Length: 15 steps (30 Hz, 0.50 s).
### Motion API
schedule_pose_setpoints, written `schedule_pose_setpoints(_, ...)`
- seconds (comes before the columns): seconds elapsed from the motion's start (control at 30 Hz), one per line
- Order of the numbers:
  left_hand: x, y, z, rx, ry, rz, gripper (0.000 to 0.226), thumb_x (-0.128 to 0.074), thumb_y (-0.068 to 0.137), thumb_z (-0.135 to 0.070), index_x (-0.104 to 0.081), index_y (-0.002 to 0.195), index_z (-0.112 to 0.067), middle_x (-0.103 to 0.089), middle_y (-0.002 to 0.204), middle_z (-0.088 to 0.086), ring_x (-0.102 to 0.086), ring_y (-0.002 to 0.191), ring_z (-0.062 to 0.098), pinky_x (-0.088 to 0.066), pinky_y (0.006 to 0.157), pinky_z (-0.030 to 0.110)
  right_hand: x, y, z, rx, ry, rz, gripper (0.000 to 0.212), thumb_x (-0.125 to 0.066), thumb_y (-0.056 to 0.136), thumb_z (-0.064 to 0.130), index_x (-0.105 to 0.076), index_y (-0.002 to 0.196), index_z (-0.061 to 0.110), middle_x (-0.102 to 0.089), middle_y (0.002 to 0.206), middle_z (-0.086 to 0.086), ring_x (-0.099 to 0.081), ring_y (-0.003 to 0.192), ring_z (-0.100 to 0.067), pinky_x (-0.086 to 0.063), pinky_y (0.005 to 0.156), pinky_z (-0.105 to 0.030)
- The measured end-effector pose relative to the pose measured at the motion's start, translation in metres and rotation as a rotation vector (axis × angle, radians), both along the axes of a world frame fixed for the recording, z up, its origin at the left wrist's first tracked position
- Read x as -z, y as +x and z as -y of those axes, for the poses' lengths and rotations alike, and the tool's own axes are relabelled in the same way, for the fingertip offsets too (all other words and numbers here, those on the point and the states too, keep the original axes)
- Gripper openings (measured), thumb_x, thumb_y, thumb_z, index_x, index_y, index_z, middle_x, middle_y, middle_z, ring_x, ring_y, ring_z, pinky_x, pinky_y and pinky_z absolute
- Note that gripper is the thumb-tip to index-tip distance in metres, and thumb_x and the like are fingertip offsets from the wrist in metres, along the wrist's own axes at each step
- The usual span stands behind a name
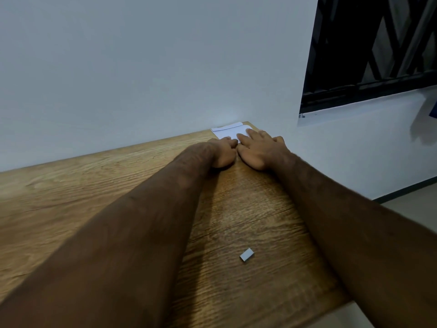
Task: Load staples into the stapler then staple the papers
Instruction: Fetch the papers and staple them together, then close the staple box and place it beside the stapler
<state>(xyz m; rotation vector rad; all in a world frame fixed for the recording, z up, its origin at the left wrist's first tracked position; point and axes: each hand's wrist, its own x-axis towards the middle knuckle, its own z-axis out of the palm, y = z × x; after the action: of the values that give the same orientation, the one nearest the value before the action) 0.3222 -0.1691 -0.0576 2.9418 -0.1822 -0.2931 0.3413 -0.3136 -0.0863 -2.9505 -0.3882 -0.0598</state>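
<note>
No text, label, brand, number or sign can be read anywhere in this view. The papers (230, 130) at the far corner of the bench (94, 185) show only plain white on the part that can be seen. The small strip of staples (246, 254) nearer the front shows only plain grey metal.

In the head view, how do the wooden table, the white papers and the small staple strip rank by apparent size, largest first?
1. wooden table
2. white papers, partly hidden
3. staple strip, smallest although it lies nearer the camera
</note>
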Motion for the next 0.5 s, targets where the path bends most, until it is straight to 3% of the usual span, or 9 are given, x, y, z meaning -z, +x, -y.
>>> schedule_pose_setpoints(0.13,0.003,-0.005,-0.001,0.008,-0.002,0.024,0.059,-0.024,0.106,-0.040,-0.001,0.160,-0.034,0.004,0.172,-0.002,-0.008,0.158,0.027,-0.012,0.126,0.053,0.002,-0.003,0.001,-0.006,0.084,0.063,0.064,-0.019,0.097,0.049,-0.013,0.159,0.037,-0.007,0.171,0.006,-0.008,0.155,-0.021,-0.013,0.118,-0.053)
schedule_pose_setpoints(0.3,-0.009,-0.019,-0.015,-0.022,-0.010,-0.005,0.072,-0.037,0.102,-0.029,0.005,0.160,-0.031,0.008,0.171,-0.001,-0.008,0.158,0.026,-0.012,0.127,0.048,0.000,-0.008,0.001,-0.004,0.191,0.133,0.065,-0.029,0.096,0.049,-0.019,0.158,0.032,-0.017,0.169,0.004,-0.018,0.153,-0.022,-0.020,0.116,-0.052)
schedule_pose_setpoints(0.5,-0.026,-0.059,-0.039,-0.029,0.044,-0.096,0.074,-0.047,0.102,-0.032,-0.003,0.161,-0.023,-0.026,0.167,0.006,-0.028,0.152,0.027,-0.024,0.125,0.045,-0.003,-0.013,-0.003,-0.012,0.238,0.187,0.062,-0.031,0.097,0.051,-0.028,0.156,0.030,-0.028,0.166,0.001,-0.027,0.150,-0.024,-0.023,0.116,-0.053)
